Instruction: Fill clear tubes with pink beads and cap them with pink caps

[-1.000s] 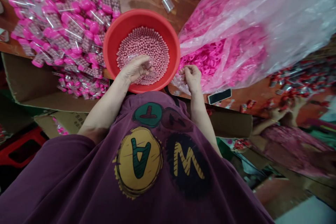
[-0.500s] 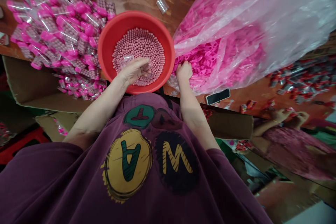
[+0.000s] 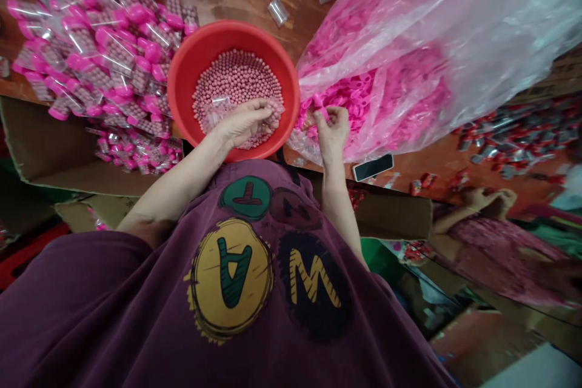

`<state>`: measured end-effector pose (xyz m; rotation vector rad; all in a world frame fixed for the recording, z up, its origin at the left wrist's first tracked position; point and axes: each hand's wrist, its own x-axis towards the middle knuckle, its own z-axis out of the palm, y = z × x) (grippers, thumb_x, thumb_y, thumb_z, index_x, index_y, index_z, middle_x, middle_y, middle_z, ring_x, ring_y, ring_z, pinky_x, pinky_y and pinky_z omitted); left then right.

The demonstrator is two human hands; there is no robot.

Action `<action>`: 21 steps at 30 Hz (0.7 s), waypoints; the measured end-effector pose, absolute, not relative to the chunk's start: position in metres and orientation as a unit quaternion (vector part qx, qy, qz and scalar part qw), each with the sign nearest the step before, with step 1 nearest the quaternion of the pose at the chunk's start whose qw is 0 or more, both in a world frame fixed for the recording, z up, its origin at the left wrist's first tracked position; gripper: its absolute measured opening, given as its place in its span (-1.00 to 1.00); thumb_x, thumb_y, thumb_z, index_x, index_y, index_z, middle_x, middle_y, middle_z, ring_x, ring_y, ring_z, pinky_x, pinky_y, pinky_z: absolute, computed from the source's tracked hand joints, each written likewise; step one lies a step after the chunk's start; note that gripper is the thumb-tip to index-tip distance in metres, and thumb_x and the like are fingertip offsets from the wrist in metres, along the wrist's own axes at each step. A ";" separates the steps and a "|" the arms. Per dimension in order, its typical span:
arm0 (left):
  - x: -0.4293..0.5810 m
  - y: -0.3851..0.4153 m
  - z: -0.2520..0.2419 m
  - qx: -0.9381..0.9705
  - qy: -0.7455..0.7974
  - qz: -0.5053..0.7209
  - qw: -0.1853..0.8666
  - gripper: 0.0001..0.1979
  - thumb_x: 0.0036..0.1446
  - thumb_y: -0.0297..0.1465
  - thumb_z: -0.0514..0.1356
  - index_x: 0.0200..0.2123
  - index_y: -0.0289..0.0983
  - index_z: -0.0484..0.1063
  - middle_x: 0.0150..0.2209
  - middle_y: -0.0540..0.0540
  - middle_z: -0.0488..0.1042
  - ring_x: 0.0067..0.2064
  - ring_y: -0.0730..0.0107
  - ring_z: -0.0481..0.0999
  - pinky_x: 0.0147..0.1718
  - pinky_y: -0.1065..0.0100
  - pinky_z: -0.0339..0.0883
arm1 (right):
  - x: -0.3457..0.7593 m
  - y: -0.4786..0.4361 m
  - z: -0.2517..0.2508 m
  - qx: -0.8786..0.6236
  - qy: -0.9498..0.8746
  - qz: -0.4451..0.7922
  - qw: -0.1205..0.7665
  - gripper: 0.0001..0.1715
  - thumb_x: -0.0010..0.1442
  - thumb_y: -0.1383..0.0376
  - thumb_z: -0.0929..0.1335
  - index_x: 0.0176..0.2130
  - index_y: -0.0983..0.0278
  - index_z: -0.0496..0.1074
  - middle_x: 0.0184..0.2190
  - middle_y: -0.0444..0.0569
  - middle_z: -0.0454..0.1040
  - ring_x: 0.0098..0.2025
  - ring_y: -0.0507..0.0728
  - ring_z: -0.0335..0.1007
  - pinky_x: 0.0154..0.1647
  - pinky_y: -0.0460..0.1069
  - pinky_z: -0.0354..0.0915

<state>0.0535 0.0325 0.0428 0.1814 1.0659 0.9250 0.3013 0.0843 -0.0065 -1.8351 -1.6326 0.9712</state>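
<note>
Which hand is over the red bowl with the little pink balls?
The left hand is over the pink balls in the red bowl; the right hand is outside the rim, by the pink plastic pieces.

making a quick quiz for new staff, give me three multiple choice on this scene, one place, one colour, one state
1. What is the left hand over?
A. the phone
B. the red basin
C. the cardboard box

2. What colour are the beads in the basin?
A. green
B. white
C. pink

3. How is the right hand placed?
A. fingers at the pink plastic pieces in the clear bag
B. flat on the table
C. behind the back

Answers:
1. B, the hand is inside the rim, above the beads.
2. C, the beads look pink throughout.
3. A, the fingers are raised at the bag's pink pieces.
</note>
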 end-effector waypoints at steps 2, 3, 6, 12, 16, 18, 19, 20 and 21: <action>0.061 0.035 0.045 0.076 0.479 0.430 0.761 -0.88 0.33 -0.56 0.30 -0.11 -0.28 0.51 -0.26 -0.01 0.66 -0.34 0.50 0.67 -0.33 0.45 0.48 | 0.282 0.083 0.001 -0.615 -0.616 0.360 0.336 -0.53 0.44 -0.16 0.41 -0.01 0.15 0.42 -0.14 -0.07 0.55 -0.14 0.12 0.55 0.05 0.14 0.59; 0.064 0.036 0.046 0.074 0.472 0.436 0.763 -0.88 0.35 -0.57 0.30 -0.10 -0.28 0.51 -0.25 -0.01 0.67 -0.33 0.51 0.67 -0.31 0.45 0.49 | 0.270 0.083 0.005 -0.588 -0.629 0.359 0.361 -0.45 0.45 -0.24 0.38 0.01 0.15 0.44 -0.13 -0.07 0.56 -0.13 0.12 0.56 0.05 0.15 0.60; 0.067 0.039 0.049 0.071 0.451 0.464 0.759 -0.89 0.37 -0.59 0.32 -0.11 -0.28 0.53 -0.23 -0.02 0.68 -0.29 0.50 0.69 -0.27 0.44 0.52 | 0.239 0.082 0.019 -0.525 -0.673 0.354 0.382 -0.34 0.49 -0.32 0.31 0.07 0.15 0.52 -0.08 -0.05 0.58 -0.04 0.15 0.60 0.13 0.21 0.62; 0.063 0.043 0.060 0.048 0.450 0.500 0.738 -0.85 0.41 -0.64 0.25 -0.15 -0.29 0.52 -0.29 0.05 0.64 -0.37 0.55 0.64 -0.32 0.46 0.50 | 0.228 0.076 0.049 -0.470 -0.726 0.390 0.316 -0.33 0.54 -0.28 0.30 0.26 0.09 0.56 0.04 0.07 0.56 0.03 0.23 0.60 0.25 0.30 0.61; 0.059 0.041 0.064 0.052 0.465 0.497 0.731 -0.82 0.40 -0.67 0.23 -0.14 -0.29 0.53 -0.28 0.03 0.65 -0.34 0.56 0.65 -0.31 0.48 0.46 | 0.233 0.078 0.056 -0.440 -0.746 0.387 0.317 -0.37 0.60 -0.21 0.24 0.27 0.10 0.57 0.04 0.07 0.58 0.13 0.26 0.59 0.32 0.35 0.56; 0.057 0.040 0.062 0.067 0.469 0.492 0.731 -0.85 0.40 -0.64 0.26 -0.12 -0.30 0.55 -0.25 0.01 0.66 -0.32 0.55 0.65 -0.27 0.47 0.47 | 0.235 0.081 0.054 -0.436 -0.741 0.391 0.329 -0.38 0.60 -0.19 0.24 0.25 0.10 0.58 0.04 0.05 0.61 0.12 0.24 0.60 0.30 0.35 0.57; 0.057 0.039 0.061 0.076 0.468 0.490 0.732 -0.87 0.40 -0.62 0.29 -0.10 -0.30 0.56 -0.23 0.00 0.66 -0.31 0.54 0.65 -0.26 0.46 0.48 | 0.236 0.082 0.052 -0.437 -0.735 0.397 0.334 -0.39 0.59 -0.19 0.26 0.24 0.11 0.59 0.04 0.03 0.63 0.09 0.23 0.61 0.28 0.33 0.59; 0.056 0.039 0.060 0.084 0.467 0.489 0.732 -0.89 0.39 -0.58 0.33 -0.10 -0.29 0.57 -0.22 -0.01 0.67 -0.30 0.53 0.65 -0.24 0.45 0.49 | 0.237 0.083 0.050 -0.439 -0.728 0.403 0.338 -0.40 0.58 -0.20 0.28 0.22 0.12 0.60 0.03 0.01 0.65 0.06 0.21 0.63 0.24 0.31 0.60; 0.056 0.038 0.058 0.089 0.464 0.489 0.733 -0.91 0.38 -0.55 0.37 -0.10 -0.29 0.57 -0.21 -0.02 0.67 -0.30 0.53 0.66 -0.22 0.44 0.51 | 0.238 0.084 0.048 -0.440 -0.723 0.409 0.341 -0.41 0.56 -0.20 0.31 0.19 0.13 0.60 0.01 -0.01 0.67 0.02 0.19 0.63 0.21 0.29 0.61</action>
